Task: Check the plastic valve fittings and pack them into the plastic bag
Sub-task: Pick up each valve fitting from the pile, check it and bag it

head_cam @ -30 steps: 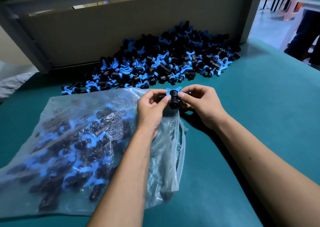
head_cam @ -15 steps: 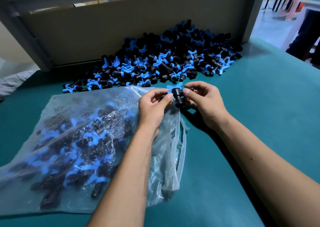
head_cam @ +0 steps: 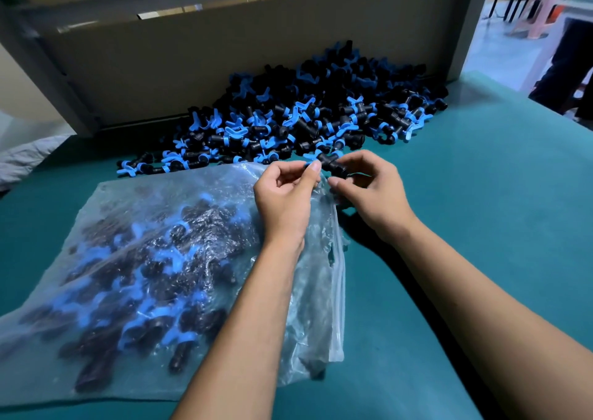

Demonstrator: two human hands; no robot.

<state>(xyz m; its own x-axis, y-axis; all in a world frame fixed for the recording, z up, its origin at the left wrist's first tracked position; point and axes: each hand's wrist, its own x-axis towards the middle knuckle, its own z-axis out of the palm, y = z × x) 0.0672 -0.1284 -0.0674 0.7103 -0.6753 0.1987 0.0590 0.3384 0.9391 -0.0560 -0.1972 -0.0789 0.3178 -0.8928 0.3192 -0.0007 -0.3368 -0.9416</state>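
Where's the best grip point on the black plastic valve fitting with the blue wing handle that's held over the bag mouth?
Probably the black barrel ends of the black plastic valve fitting with the blue wing handle, one from each side. The barrel lies roughly crosswise, with the handle on its far upper side, so side grips leave the handle free to check. The left hand and right hand pinch it about there now.

dim, bluish | daylight from doorway (head_cam: 529, 18) upper right | wide-angle edge bending | soft blur
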